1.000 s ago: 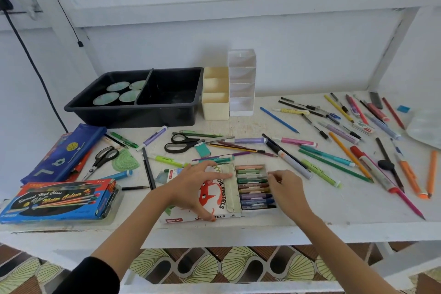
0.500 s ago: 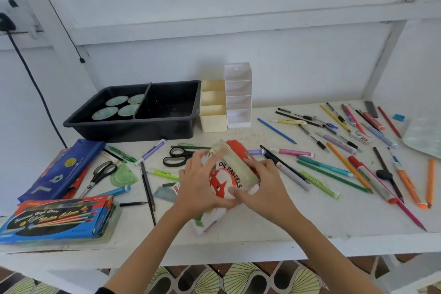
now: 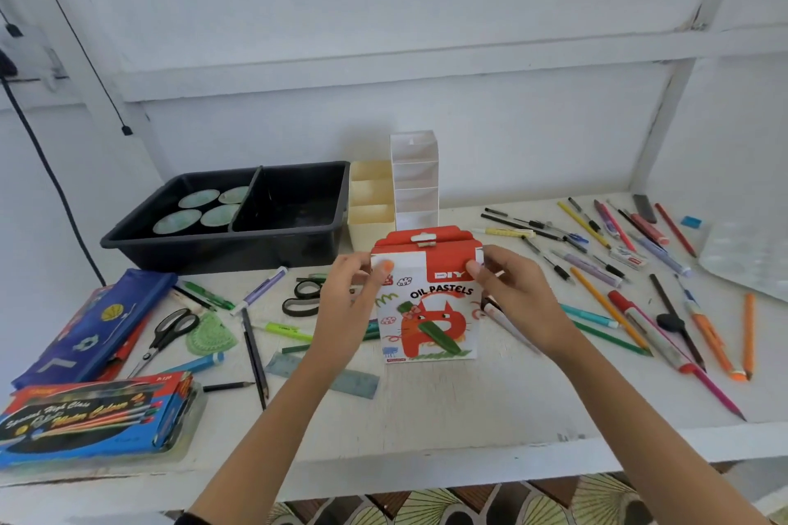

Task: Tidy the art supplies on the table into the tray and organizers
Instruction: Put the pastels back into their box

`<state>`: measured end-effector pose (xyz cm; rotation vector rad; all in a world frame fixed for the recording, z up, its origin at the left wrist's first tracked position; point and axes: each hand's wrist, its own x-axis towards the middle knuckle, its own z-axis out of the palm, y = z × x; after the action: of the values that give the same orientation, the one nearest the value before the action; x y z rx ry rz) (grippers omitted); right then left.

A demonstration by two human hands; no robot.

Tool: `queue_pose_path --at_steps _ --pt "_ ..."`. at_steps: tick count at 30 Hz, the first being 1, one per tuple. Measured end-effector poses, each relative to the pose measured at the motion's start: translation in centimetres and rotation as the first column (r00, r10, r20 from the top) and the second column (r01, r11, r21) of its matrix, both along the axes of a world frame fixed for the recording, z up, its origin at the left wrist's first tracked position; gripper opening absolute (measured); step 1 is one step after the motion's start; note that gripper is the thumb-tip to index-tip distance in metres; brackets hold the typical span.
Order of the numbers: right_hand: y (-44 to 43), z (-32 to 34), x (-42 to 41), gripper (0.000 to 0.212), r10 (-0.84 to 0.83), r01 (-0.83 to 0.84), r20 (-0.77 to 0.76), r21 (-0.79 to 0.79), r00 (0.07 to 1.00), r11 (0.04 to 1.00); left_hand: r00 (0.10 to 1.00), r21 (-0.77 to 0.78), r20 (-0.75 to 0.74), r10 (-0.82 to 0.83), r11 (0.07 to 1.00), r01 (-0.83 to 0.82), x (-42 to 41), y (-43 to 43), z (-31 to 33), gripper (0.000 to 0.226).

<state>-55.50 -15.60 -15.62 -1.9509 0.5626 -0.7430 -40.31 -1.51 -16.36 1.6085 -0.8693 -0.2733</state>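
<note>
A box of oil pastels [image 3: 426, 303] stands upright in the middle of the table [image 3: 426, 418], its printed front facing the person and its red flap closed at the top. I cannot tell whether its bottom edge rests on the table. The left hand [image 3: 345, 307] pinches the box's upper left corner, thumb on the front and fingers curled behind. The right hand [image 3: 518, 298] pinches the upper right corner the same way.

From the box, a black tray [image 3: 221, 245] sits at ten o'clock, split into two compartments; the left one holds four round pale green discs [image 3: 200, 211]. At twelve o'clock, just beyond the box, a cream organizer [image 3: 371, 222] and a taller white organizer [image 3: 415, 183] stand side by side, touching the tray's right end.

Between one and four o'clock, many pens and pencils [image 3: 605, 303] lie scattered. At nine o'clock lie two pairs of scissors [image 3: 170, 330], a green protractor [image 3: 211, 335] and a blue pencil case [image 3: 94, 328]. At eight o'clock, near the table's front edge, lies a pack of water colours [image 3: 85, 418].
</note>
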Motion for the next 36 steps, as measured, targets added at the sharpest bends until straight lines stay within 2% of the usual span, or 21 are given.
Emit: queue_pose_path --at_steps 3,6,8,11,14,16,18,21,24,27,32,36 --pt "0.2 -0.5 -0.2 0.028 -0.014 0.007 0.095 0.066 0.995 0.998 0.999 -0.005 -0.041 -0.012 1.000 0.012 -0.2 -0.1 0.3 0.010" --pt "0.4 -0.5 -0.3 0.024 -0.039 0.046 0.093 -0.076 0.995 0.996 0.997 -0.045 -0.057 -0.061 0.997 0.058 -0.3 0.0 0.7 0.020" --pt "0.3 -0.7 -0.2 0.018 -0.060 0.072 0.088 -0.145 0.994 0.987 0.997 -0.042 -0.021 -0.079 0.996 0.078 -0.3 0.0 0.7 0.018" --pt "0.1 -1.3 -0.1 0.020 -0.101 0.115 0.097 -0.152 0.990 0.982 0.995 0.039 0.098 -0.035 0.999 0.032 0.0 -0.2 0.4 0.011" --pt "0.3 -1.9 0.0 0.023 -0.104 0.115 0.092 -0.126 0.990 0.985 0.998 0.075 0.053 -0.024 0.997 0.020 0.1 -0.5 0.0 0.013" --pt "0.8 -2.4 -0.1 0.028 -0.083 0.093 0.125 -0.077 0.989 0.993 0.999 0.053 -0.022 -0.045 0.998 0.046 0.1 -0.7 -0.2 0.010" --pt "1.3 -3.1 -0.2 0.043 -0.072 0.075 0.158 -0.009 0.985 0.997 0.996 0.006 -0.071 -0.052 0.999 0.052 -0.1 -0.8 -0.4 0.009" --pt "2.0 -4.7 -0.4 0.055 -0.123 0.120 0.093 0.029 0.988 0.992 0.981 -0.110 -0.184 -0.056 0.993 0.036 -0.9 -0.8 -1.8 0.031" --pt "2.5 -7.0 -0.6 0.039 -0.173 0.168 0.031 0.123 0.984 0.978 0.966 -0.106 -0.259 -0.008 0.994 -0.020 -2.0 -0.3 -5.0 0.041" --pt "2.3 -8.0 -0.7 0.026 -0.187 0.174 0.028 0.253 0.982 0.952 0.969 -0.044 -0.243 0.032 0.998 -0.044 -2.5 0.1 -7.5 0.042" --pt "1.3 -7.0 0.4 0.026 -0.278 0.244 0.069 0.317 0.958 0.917 0.958 -0.050 -0.281 0.053 0.996 -0.070 -1.9 -1.4 -6.4 0.041" --pt "-1.2 -5.2 1.6 0.027 -0.382 0.323 0.127 0.335 0.915 0.885 0.982 -0.103 -0.188 0.002 0.994 -0.022 -0.9 -4.5 -3.1 0.042"
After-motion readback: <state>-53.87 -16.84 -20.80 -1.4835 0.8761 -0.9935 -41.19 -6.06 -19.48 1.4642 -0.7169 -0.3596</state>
